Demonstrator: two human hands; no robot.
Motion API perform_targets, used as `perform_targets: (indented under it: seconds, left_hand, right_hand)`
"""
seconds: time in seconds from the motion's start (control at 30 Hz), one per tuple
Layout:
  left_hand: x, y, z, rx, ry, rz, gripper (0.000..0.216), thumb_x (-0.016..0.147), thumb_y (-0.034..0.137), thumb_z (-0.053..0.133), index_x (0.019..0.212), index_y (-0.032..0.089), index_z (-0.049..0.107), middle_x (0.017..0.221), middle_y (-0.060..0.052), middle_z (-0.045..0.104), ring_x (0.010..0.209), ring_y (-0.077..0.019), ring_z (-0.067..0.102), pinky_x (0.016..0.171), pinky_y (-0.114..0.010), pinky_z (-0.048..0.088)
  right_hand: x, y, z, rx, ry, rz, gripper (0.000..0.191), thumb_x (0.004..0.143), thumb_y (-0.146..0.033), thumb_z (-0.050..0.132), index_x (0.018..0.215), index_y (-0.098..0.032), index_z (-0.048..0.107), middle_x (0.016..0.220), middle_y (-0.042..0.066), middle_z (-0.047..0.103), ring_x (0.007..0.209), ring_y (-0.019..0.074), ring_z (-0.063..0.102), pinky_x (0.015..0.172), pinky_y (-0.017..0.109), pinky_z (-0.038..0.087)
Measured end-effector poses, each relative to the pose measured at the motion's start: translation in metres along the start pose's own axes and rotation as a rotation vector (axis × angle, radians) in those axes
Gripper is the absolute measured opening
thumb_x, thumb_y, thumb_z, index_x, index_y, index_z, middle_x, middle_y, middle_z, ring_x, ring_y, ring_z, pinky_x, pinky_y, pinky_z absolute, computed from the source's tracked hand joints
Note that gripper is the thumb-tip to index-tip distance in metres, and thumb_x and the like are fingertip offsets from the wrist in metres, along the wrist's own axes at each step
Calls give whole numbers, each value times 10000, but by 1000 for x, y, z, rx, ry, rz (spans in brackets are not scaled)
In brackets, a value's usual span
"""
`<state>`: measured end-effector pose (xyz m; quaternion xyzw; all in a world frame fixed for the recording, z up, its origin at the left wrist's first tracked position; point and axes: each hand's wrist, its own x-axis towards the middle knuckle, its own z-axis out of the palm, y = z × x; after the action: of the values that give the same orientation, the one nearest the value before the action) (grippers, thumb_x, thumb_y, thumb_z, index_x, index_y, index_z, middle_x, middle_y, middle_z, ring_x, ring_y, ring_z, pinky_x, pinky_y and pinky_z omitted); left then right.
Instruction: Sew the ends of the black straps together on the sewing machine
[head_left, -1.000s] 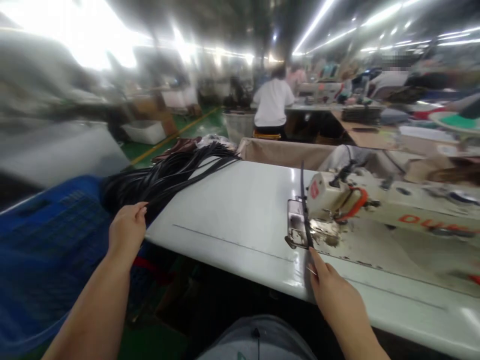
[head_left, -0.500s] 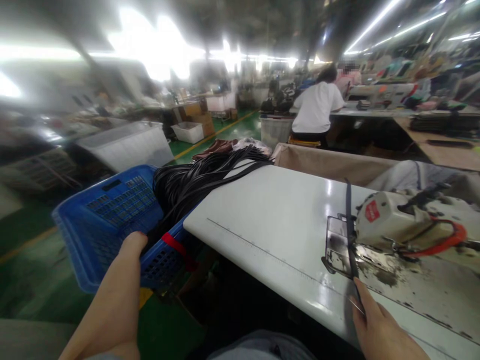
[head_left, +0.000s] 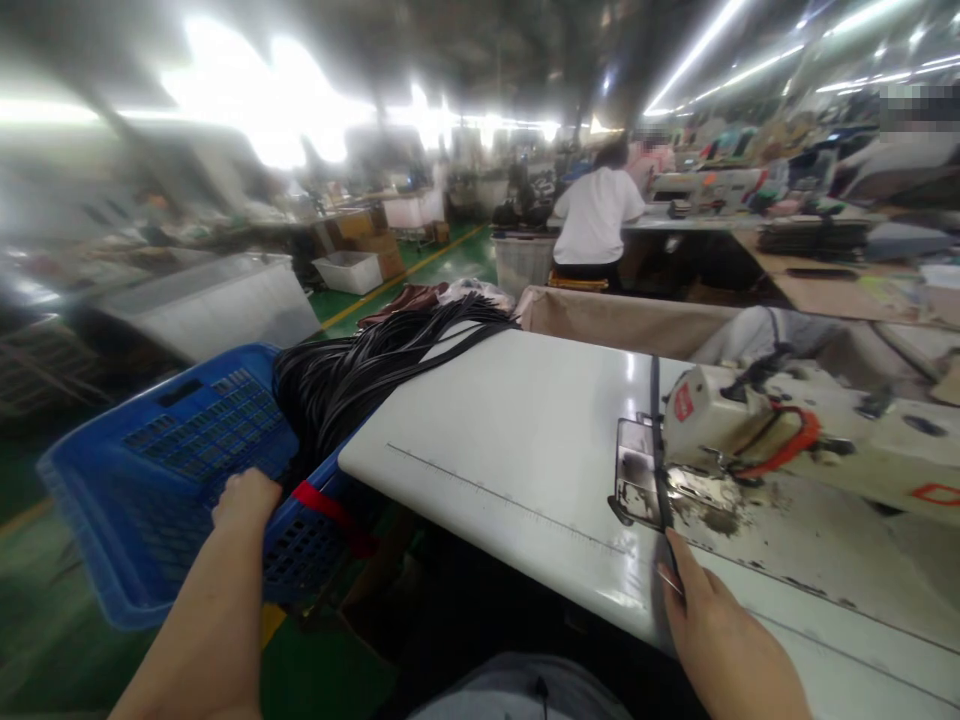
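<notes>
at the near edge of the white table (head_left: 510, 430), two hands are at work, one on each side. the right hand (head_left: 720, 640) is nipped shut on the near end of a single black strap (head_left: 655, 430), thumb and forefinger pressed together on it. that one strap lies flat on the table, across the metal needle plate (head_left: 634, 485), just left of the head of the one sewing machine (head_left: 720, 420). its long axis runs almost straight away from the person. the near end is at the fingers, and the far end points toward the table's far edge, leaning a touch to the left. off the table's left end sits one blue crate (head_left: 172, 450), tilted, with one red band (head_left: 326, 505) on its near wall. the left hand (head_left: 244, 500) rests on the crate's near rim with the fingers folded down inside and out of sight. i cannot tell whether it clasps the rim, a strap or nothing. a thick bundle of black straps (head_left: 360, 370), too many to count, spills out of the crate. their long axes run up and to the right, and the far ends lie over the table's far left corner. well beyond, one person in a white shirt (head_left: 596, 215) sits with their back turned at another bench.
</notes>
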<state>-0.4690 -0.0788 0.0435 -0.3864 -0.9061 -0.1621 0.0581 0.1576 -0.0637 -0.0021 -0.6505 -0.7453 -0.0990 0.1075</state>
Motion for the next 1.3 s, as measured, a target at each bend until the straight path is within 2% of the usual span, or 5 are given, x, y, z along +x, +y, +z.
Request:
perform_targets:
  seconds: [0.23,0.5,0.67,0.93,1.3]
  left_hand:
    - [-16,84,33,-136,170,286,251,844,314,485,1045,218,603,1158,-129,644,1278,-324,556,1122,-522,492]
    - [-164,279,70,-662,-280,1046,319,977,278,457,1170,201,699,1317,-124,677,1315,-256,600,1201,-456,445]
    - [-241,351,79,-637,-460,1360,426,991,254,537,1406,194,613,1496,-118,606,1493,-290,456,1260,-521,363]
    - [-270,368,76,-663,-367,1477,391,1043,203,463,1393,154,630,1474,-137,625,1490,-236,471,1295,-456,289]
    - [-277,367,81,-496,-290,1476,818,989,645,512,1549,53,440,1642,-206,398,1581,-293,298,1317,-415,174]
  right_hand:
    - [3,-16,-24,-8,-151,77,459,1048,-230,456,1489,-132,538,1011,114,771,722,232,761,567,298,536]
    - [2,-20,-27,11,-234,148,479,1059,-243,434,1525,-149,492,1052,131,753,776,227,747,639,293,533]
    - [-1,-21,-32,86,-232,154,484,1071,-291,433,1532,-149,479,1089,146,749,789,225,748,674,292,546]
    - [-7,-5,-29,501,-114,251,425,1055,-412,460,1376,-175,609,1098,125,760,911,258,736,810,342,553]
    - [-10,6,-22,846,39,419,412,977,-541,550,1009,-178,741,643,-13,577,568,162,506,576,275,438]
